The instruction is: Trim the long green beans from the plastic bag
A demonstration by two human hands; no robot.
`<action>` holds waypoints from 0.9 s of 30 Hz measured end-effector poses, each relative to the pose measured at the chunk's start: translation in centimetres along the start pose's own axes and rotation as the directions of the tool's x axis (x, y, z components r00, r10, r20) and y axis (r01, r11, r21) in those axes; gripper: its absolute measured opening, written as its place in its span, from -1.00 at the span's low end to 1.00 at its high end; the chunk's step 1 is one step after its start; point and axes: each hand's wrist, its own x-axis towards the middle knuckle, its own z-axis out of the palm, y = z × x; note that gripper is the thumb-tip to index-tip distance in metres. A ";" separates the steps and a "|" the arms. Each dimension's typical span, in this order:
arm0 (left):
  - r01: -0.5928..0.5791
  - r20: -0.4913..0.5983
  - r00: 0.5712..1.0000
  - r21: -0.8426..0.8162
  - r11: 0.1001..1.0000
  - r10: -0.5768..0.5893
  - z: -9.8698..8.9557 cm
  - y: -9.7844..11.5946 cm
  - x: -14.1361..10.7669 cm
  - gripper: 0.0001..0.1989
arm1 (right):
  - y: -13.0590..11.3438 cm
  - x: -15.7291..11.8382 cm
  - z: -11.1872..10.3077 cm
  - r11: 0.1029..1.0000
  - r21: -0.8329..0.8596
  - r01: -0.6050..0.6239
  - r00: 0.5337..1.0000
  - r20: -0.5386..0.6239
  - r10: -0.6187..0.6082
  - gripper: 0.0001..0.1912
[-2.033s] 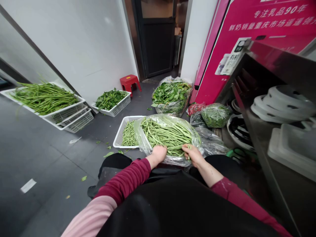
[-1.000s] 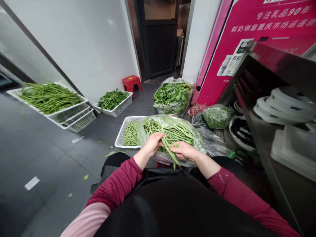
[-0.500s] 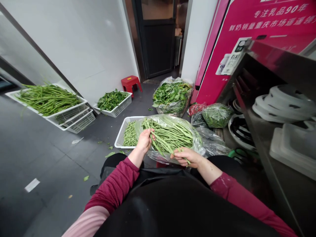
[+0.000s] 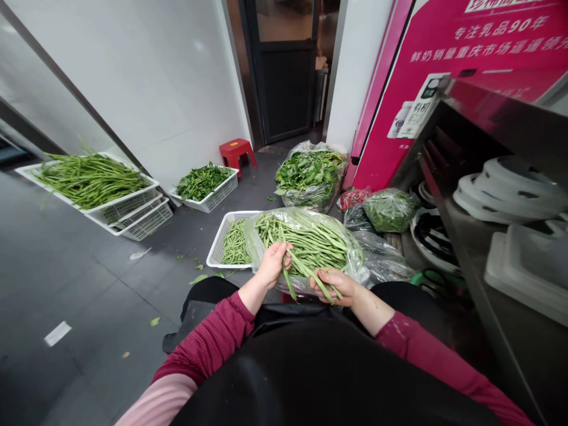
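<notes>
Long green beans [image 4: 319,241] lie heaped in an open clear plastic bag [image 4: 254,241] before me. My left hand [image 4: 274,264] is closed on a few beans at the bag's near left side, one of them hanging down below the fingers. My right hand [image 4: 333,285] is closed around several green beans [image 4: 306,269] at the near right edge, their ends sticking out past the fingers. Left of the bag, partly behind it, a white perforated basket [image 4: 215,248] holds short bean pieces [image 4: 236,244].
Stacked white baskets [image 4: 146,220] with long green stems stand at far left. A basket of leafy greens [image 4: 204,182], a red stool [image 4: 235,152] and a bag of leaves [image 4: 310,171] are farther back. A metal shelf [image 4: 470,260] with white containers borders my right.
My left hand has moved right and slightly down, nearer my right hand. One bean now hangs down from it. The right hand has shifted little; the bags and baskets stay put.
</notes>
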 end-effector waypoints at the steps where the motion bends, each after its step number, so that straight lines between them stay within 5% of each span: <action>1: 0.002 0.006 1.000 0.005 1.000 -0.002 0.2 -0.4 -0.2 -0.70 | 0.1 0.2 0.3 1.000 0.027 -0.011 1.000 0.024 0.010 -0.67; 7: -0.049 0.023 0.999 0.131 0.990 0.047 0.4 -0.5 -0.2 -0.72 | 0.9 0.7 1.2 0.980 0.197 -0.032 0.999 -0.018 0.037 -0.68; 11: -0.129 0.000 0.991 0.348 0.929 0.137 1.0 0.9 -1.1 -0.76 | 1.3 1.1 0.7 0.981 0.190 0.043 0.973 -0.230 0.002 -0.64; 15: -0.294 0.147 0.955 0.589 0.753 0.258 2.8 2.6 -3.5 -0.81 | 1.9 1.7 -0.5 0.990 0.141 0.024 0.834 -0.549 0.058 -0.67; 18: -0.275 0.206 0.960 0.554 0.786 0.191 4.0 2.9 -4.4 -0.80 | 2.3 1.8 -1.0 0.979 0.201 0.017 0.743 -0.658 0.122 -0.70; 20: -0.117 0.188 0.982 0.461 0.880 0.032 4.2 2.1 -4.2 -0.77 | 2.4 1.7 -0.8 0.965 0.260 0.026 0.795 -0.590 0.138 -0.72; 23: 0.184 0.168 0.957 0.282 0.942 -0.237 3.5 0.0 -3.1 -0.71 | 2.1 1.6 0.3 0.946 0.319 -0.051 0.902 -0.393 0.181 -0.73; 27: 0.315 0.159 0.926 0.178 0.932 -0.343 2.5 -1.8 -2.4 -0.67 | 1.6 1.6 1.0 0.921 0.363 -0.140 0.943 -0.234 0.235 -0.73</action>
